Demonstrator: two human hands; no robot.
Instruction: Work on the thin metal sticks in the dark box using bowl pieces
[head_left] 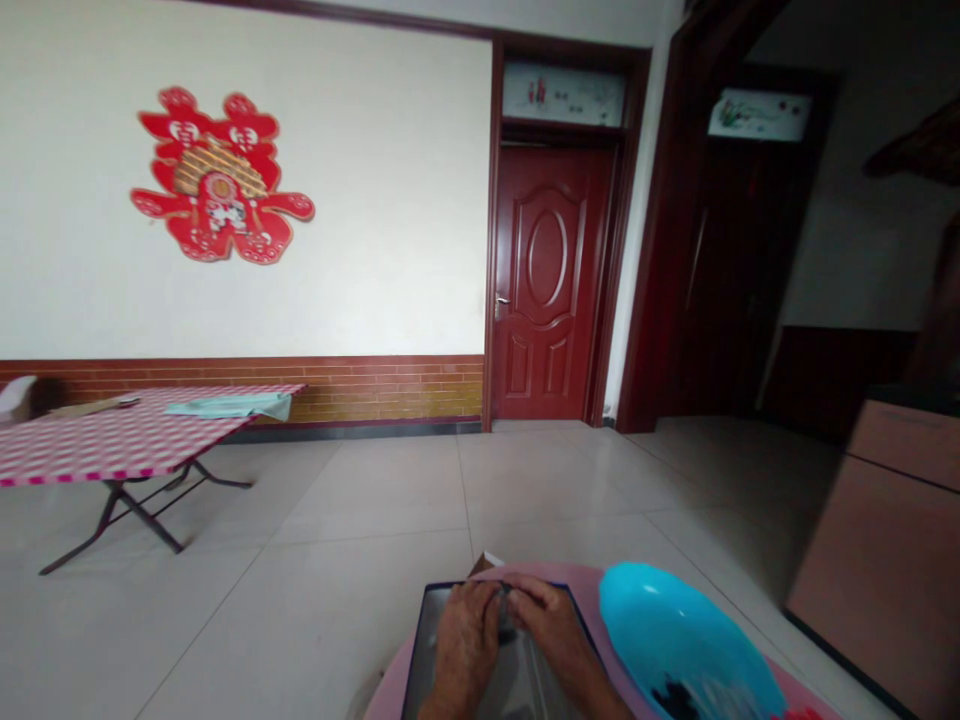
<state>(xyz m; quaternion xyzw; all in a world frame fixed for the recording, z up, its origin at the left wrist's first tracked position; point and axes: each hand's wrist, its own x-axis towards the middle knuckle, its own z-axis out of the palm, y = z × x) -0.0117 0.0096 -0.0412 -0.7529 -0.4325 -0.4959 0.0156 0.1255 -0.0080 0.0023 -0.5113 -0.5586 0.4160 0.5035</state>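
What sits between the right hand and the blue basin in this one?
In the head view, the dark rim of the tray and a strip of pink tabletop lie between the right hand and the blue basin.

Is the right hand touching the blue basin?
Apart. The head view shows it: a strip of pink tabletop is visible between the right hand and the near side of the blue basin.

Single head-worn view, forward across the floor [390,500] toward the red door [553,275], hands [469,632] close below.
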